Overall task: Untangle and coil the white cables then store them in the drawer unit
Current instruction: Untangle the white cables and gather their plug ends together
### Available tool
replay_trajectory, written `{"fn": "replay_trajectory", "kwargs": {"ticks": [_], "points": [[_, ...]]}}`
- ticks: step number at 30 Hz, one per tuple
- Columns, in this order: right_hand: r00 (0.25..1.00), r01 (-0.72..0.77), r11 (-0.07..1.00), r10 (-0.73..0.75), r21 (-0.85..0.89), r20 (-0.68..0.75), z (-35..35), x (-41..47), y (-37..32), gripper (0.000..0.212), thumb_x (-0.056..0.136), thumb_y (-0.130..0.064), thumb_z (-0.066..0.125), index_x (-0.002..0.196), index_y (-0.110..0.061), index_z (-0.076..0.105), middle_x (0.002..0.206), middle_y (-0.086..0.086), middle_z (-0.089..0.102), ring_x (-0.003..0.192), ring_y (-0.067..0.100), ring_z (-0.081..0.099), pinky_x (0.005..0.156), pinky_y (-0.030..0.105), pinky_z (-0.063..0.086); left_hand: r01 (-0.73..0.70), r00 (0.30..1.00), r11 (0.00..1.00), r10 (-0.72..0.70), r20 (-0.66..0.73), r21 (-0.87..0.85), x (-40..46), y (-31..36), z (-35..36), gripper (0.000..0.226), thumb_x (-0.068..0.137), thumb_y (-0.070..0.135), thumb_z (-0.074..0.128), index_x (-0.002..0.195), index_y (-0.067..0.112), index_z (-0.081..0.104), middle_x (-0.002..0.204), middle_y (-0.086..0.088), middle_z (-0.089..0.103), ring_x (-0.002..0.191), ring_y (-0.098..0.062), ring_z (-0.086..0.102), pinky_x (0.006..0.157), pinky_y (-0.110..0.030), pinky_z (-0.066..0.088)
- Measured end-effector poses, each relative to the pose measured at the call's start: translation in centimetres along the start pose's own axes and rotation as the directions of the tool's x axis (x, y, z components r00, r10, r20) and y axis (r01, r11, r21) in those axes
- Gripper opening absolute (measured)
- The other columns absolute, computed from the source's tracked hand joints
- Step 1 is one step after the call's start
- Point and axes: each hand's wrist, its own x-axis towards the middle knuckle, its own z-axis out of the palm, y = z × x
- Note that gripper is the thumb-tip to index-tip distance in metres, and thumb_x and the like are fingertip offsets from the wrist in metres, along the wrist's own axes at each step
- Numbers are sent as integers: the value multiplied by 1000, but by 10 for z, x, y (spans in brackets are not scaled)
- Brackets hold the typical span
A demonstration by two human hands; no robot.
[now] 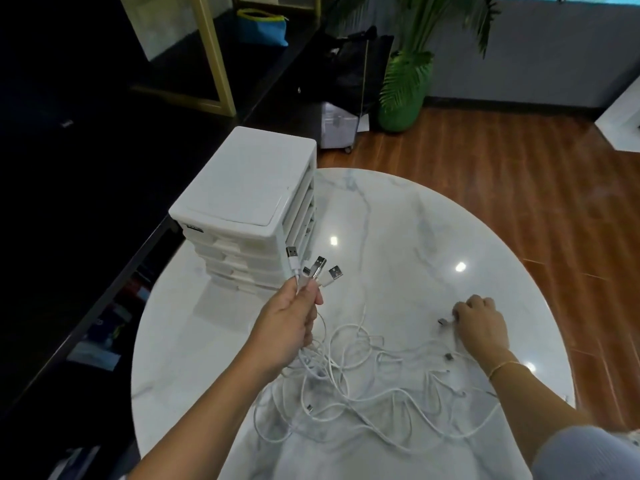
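White cables (349,375) lie in a loose tangle on the near half of the round marble table (398,237), their loops crossing one another between your two forearms and trailing toward the near edge. Your left hand (291,323) is raised above the table and closed around a bunch of those cables, with four USB plugs (320,266) fanning up out of your fist; the strands hang down from your palm into the heap. Your right hand (481,323) rests low on the table at the right side of the tangle, fingers curled down and pinching at a cable end beside a small dark connector (442,321); you cannot quite tell from here how firmly it is gripped. Another dark connector (449,357) lies just beside your right wrist, which wears a thin bracelet (504,367). The white drawer unit (249,202) stands at the far left edge of the table, just beyond your raised left hand, its stacked drawers facing you and all pushed in; the plugs you hold sit right in front of its lower drawers. The rest of the tabletop to the far right is bare, with light spots reflected in it. Left of the table runs a dark counter (86,168), and beyond the table, on the wooden floor (502,161), stands a green plant pot (401,98) beside a dark bag (353,67).
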Motion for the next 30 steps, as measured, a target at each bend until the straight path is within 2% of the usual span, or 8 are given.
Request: {"fn": "replay_trajectory", "kwargs": {"ticks": [4,6,8,11,14,22,25,30], "points": [[980,10,854,96,520,-176,-50,-2,-39,9,82,-13,69,87,-7,74,88,7,73,82,23,62,73,29,45,-1,1000,996,3,26,-86,1,3,3,35,99,30,36,69,12,39,46,7,34,40,-5,26,42,-18,27],[980,-12,646,157,763,-118,-89,-17,-70,4,81,-19,71,84,-17,72,76,-6,69,69,7,61,65,7,41,16,999,989,-11,33,-144,0,5,5,36,98,31,35,68,12,37,46,8,31,39,-5,24,40,-17,26],[984,-25,370,171,929,-41,-126,-38,-97,4,79,-19,73,79,-20,69,64,-12,67,56,1,62,59,2,43,43,998,980,-36,43,-196,-1,8,8,38,100,31,34,66,14,35,45,9,28,39,-4,21,38,-16,21],[983,-17,1,182,1000,17,-169,-66,-120,3,81,-11,69,81,-14,69,66,-3,71,51,9,62,56,14,52,86,995,964,-73,61,-250,-5,13,10,38,101,26,31,64,15,33,45,9,26,38,-4,17,39,-18,16],[990,-41,-167,127,985,63,-194,-90,-138,8,88,-13,58,86,-6,61,72,4,73,47,13,57,51,20,51,122,992,949,-106,72,-291,-9,18,12,31,95,19,26,65,15,34,45,8,25,37,-4,16,40,-19,14],[990,-115,-300,41,947,133,-203,-115,-161,9,85,-13,60,78,-8,55,49,0,47,42,9,33,41,16,30,69,997,973,-57,59,-218,-19,25,8,26,90,10,23,67,15,35,46,8,25,38,-5,15,38,-18,15],[994,-99,-225,30,969,108,-204,-112,-164,12,77,-1,69,79,-12,65,46,-4,33,39,6,29,42,12,33,68,997,969,-55,62,-237,-21,27,9,28,91,14,22,68,13,39,48,6,25,40,-6,16,39,-18,16],[997,-73,-112,28,991,76,-203,-103,-185,13,73,-9,77,80,-19,72,49,0,39,47,14,41,57,19,44,-6,998,999,8,56,-34,-24,25,13,23,97,17,33,75,14,37,48,10,31,42,-6,22,42,-21,22]]}}
